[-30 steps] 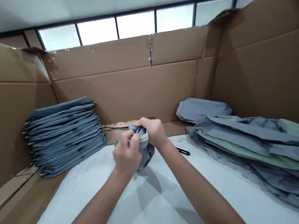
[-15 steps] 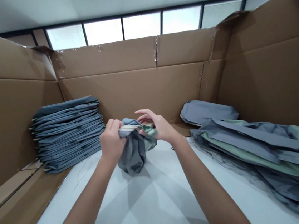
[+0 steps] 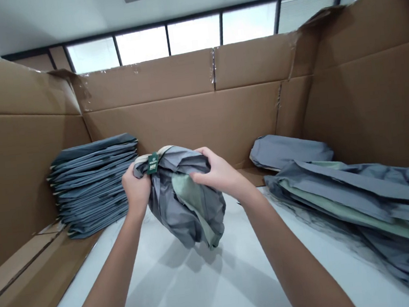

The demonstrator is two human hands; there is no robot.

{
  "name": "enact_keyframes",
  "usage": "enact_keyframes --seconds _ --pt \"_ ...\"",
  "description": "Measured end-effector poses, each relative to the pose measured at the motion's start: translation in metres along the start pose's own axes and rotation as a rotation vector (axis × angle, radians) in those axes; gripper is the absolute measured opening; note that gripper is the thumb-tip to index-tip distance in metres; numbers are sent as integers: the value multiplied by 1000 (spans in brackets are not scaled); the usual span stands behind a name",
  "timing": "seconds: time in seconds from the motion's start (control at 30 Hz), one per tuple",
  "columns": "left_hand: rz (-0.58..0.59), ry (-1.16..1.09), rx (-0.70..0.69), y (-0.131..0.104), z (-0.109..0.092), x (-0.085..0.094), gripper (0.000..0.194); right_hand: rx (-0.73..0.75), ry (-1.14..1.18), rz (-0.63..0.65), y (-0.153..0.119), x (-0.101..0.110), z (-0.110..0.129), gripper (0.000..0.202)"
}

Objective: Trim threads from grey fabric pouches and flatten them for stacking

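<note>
A grey fabric piece (image 3: 173,206) with a pale green panel hangs above the white table, spread between my two hands. My left hand (image 3: 136,188) is closed on its upper left edge, beside a dark green label (image 3: 153,163) with light print and a cream band. At the upper right edge, my right hand (image 3: 221,171) pinches the cloth between thumb and fingers. The lower part of the fabric droops in loose folds, casting shadows on the table.
A tall stack of folded blue-grey fabric (image 3: 95,185) stands at left. Loose grey and green pieces (image 3: 349,196) lie at right, with a folded grey one (image 3: 289,150) behind. Cardboard walls (image 3: 186,121) enclose the white table (image 3: 191,293) at the back and sides.
The bunched fabric has been opened out wider, and its green label now faces me. My left hand has moved left and my right hand has closed on the fabric's right edge.
</note>
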State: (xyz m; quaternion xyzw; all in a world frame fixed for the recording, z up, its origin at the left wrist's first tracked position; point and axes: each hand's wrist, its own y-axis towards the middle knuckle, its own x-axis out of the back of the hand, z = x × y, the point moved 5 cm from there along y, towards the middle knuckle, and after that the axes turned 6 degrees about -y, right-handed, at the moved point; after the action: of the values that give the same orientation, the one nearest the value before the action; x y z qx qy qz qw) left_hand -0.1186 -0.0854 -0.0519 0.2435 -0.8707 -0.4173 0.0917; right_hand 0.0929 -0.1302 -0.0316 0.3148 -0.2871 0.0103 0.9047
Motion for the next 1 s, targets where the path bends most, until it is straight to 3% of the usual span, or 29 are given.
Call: enact_keyframes --seconds 0.13,0.2,0.33,0.4,0.53,0.6,0.7,0.83,0.93,1.0 --pt "-9 73 -62 -4 -11 0 25 3 -89 -72 -3 -3 5 47" --pt "-4 79 -79 -4 -17 0 20 -22 -132 -115 -1 -4 -1 36" --pt "4 148 -206 -20 -39 -5 8 -195 -353 -441 4 9 -28 11" --pt "10 196 -354 -42 -57 -14 10 -193 -381 -639 2 20 -41 11" --pt "32 245 -626 -105 -83 -36 25 -37 -272 -1002 -13 41 -60 12" --pt "73 274 -745 -129 -89 -45 32 46 -250 -1092 -20 49 -65 12" --pt "37 292 -857 -135 -87 -45 35 177 -265 -1026 -22 54 -63 15" --pt "-44 325 -826 -97 -71 -30 35 320 -510 -698 -13 52 -35 44" --pt "-74 312 -861 -74 -63 -18 33 395 -813 -542 -13 37 -2 64" --pt "-59 287 -916 -72 -62 -16 30 427 -945 -471 -15 20 14 63"
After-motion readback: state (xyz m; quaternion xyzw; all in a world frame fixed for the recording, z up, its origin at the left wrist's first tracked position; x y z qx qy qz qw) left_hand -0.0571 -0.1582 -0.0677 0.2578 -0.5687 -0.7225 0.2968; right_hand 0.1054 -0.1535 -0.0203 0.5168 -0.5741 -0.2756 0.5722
